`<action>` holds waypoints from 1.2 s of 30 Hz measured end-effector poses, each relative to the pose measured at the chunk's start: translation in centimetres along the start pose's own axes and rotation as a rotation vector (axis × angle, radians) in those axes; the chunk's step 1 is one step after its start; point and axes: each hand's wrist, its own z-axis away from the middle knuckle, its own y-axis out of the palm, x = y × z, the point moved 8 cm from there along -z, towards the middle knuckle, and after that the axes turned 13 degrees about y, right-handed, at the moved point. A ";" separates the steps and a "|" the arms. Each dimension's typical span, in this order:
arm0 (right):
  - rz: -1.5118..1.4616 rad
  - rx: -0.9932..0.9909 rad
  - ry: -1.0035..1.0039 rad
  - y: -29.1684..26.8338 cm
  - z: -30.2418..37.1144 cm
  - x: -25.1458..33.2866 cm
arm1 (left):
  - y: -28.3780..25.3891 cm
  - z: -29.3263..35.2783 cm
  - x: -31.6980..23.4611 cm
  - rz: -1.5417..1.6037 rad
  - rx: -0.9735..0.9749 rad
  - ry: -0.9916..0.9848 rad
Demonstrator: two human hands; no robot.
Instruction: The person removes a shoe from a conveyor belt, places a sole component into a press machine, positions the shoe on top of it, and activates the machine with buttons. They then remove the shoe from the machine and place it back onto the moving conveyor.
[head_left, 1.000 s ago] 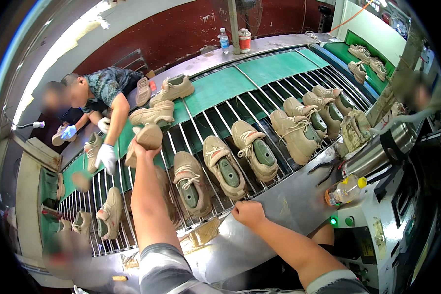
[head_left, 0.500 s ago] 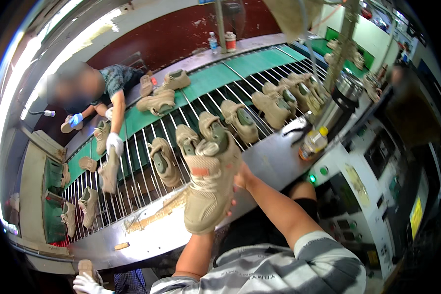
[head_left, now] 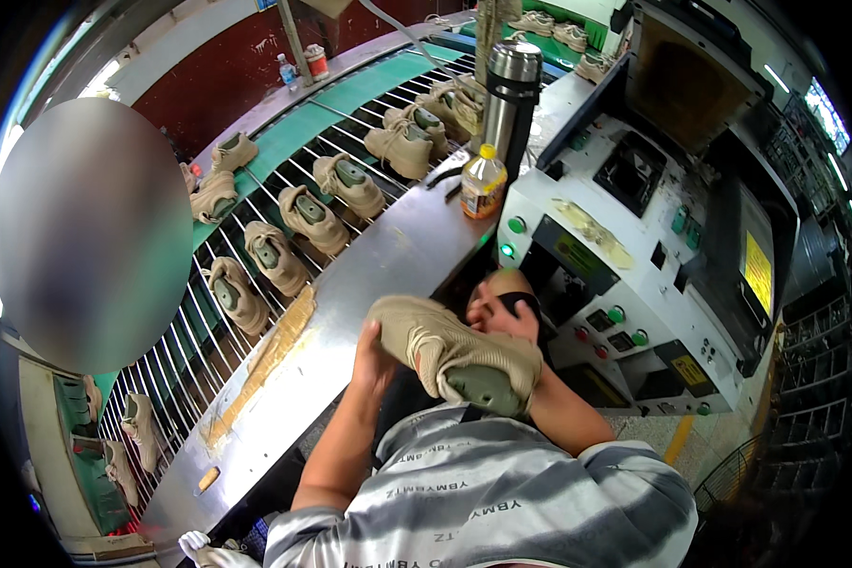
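Observation:
A beige lace-up sneaker [head_left: 435, 346] with a green shoe last [head_left: 488, 386] inside it lies tilted just above my lap. Its toe points to the left and its heel to the right. My left hand [head_left: 373, 355] grips it at the toe end, thumb on the side. Beyond the heel end, my right hand [head_left: 504, 314] has its fingers apart and slightly blurred. That wrist passes behind the shoe, and whether the palm touches it is hidden.
Several similar sneakers [head_left: 276, 257] stand on a metal rod conveyor, behind a metal ledge [head_left: 350, 293]. A yellow-capped bottle [head_left: 484, 185] and a steel thermos [head_left: 511, 104] stand at its right end. Right of me is a white machine [head_left: 577, 256] with green buttons. A co-worker is at the left.
The view has swung right, toward the machine. The sneaker has come down from over the ledge toward my body and turned sideways. My right hand's fingers have spread off it.

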 end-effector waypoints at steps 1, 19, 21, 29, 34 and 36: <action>0.075 -0.240 0.040 -0.3 1.2 -1.5 | 1.8 -1.4 0.3 -0.011 0.038 0.031; 0.312 -0.364 -0.701 2.1 11.3 23.4 | -6.4 -10.2 6.8 -0.892 -0.092 0.398; 0.421 -0.643 -0.853 1.0 13.9 31.8 | -10.8 -9.4 5.0 -0.869 -0.275 0.324; 1.106 -1.479 -1.102 10.8 14.5 54.4 | -11.5 -8.5 2.2 -0.831 -0.236 0.417; 1.509 -2.115 -0.624 8.6 12.6 63.5 | -9.4 -8.1 1.8 -0.822 -0.248 0.349; 1.645 -2.151 -0.407 5.8 10.5 65.0 | -9.6 -8.1 2.1 -0.828 -0.263 0.348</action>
